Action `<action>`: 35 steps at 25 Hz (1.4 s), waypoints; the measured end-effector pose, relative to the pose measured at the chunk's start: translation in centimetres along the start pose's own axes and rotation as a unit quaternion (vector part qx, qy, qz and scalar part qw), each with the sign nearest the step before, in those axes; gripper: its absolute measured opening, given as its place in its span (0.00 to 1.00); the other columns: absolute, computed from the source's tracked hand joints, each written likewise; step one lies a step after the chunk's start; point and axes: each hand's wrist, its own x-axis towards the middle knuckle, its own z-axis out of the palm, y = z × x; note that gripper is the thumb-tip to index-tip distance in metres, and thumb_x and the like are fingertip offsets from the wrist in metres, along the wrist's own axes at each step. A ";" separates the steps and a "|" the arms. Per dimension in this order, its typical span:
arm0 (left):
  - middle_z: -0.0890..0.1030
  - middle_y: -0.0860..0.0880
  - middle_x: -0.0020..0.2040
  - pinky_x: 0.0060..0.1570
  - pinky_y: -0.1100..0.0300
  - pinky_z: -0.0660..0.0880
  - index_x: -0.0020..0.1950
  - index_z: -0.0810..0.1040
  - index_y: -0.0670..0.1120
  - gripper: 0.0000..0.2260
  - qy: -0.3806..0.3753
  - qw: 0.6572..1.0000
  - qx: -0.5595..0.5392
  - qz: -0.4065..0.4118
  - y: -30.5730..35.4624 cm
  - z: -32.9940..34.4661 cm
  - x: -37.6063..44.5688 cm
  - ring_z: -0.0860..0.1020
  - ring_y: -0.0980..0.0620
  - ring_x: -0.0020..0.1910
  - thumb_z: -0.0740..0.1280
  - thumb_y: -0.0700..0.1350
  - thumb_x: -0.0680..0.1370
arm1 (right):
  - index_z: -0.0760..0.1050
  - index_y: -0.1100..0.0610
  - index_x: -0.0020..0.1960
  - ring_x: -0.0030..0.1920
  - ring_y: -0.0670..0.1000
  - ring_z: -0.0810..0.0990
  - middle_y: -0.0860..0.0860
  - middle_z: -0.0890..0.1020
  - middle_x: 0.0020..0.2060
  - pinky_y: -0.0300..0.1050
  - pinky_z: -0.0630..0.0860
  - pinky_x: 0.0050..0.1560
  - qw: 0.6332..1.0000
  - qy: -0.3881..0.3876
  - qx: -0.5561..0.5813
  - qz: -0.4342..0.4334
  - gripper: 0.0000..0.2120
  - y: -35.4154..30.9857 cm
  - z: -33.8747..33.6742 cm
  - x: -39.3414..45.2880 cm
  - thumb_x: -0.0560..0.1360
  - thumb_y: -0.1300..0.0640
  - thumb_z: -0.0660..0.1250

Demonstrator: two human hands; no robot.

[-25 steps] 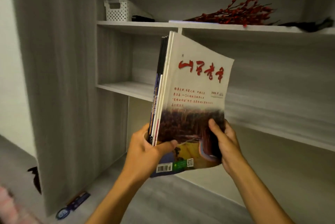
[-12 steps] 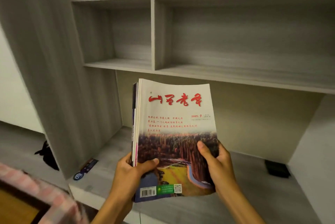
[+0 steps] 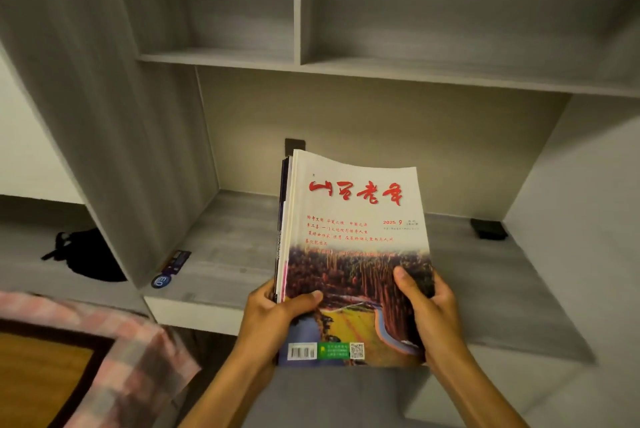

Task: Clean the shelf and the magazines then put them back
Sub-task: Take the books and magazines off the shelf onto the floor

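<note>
The person stands at the pale grey wood-grain shelf unit (image 3: 346, 77) holding a stack of thin magazines topped by a white cover with red brush lettering and a forest-and-river photograph (image 3: 356, 254). The left hand (image 3: 277, 316) grips the spine edge near the bottom, thumb curled over the cover; the right hand (image 3: 429, 306) clamps the opposite side, thumb pressed on the photograph. The stack hangs in the air, tilted, above the front half of the low grey ledge (image 3: 225, 254), touching nothing. The step in hand looks like setting the pile down or sorting it for wiping; to do that well I would keep both grips low and firm so the loose inner issues, already fanned at the spine, do not slide out, and lower the pile flat onto the ledge, not drop it. Near the ledge's left front corner lies a small dark blue card with a round badge (image 3: 171, 268); a small black flat object (image 3: 488, 229) sits at the right rear corner. A black bundle (image 3: 90, 254) rests left of the upright panel, and a pink-and-grey checked cloth (image 3: 114, 341) drapes over a brown-topped surface at lower left. The upper compartments hold nothing visible.
</note>
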 end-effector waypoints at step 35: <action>0.84 0.49 0.42 0.36 0.66 0.78 0.59 0.78 0.39 0.22 0.050 0.920 0.098 -0.376 -89.3 -7.2 -7.6 0.81 0.50 0.43 0.75 0.29 0.67 | 0.75 0.61 0.64 0.50 0.54 0.76 0.55 0.79 0.51 0.45 0.71 0.58 0.910 0.111 -0.231 0.325 0.23 79.6 -24.9 -23.7 0.71 0.62 0.75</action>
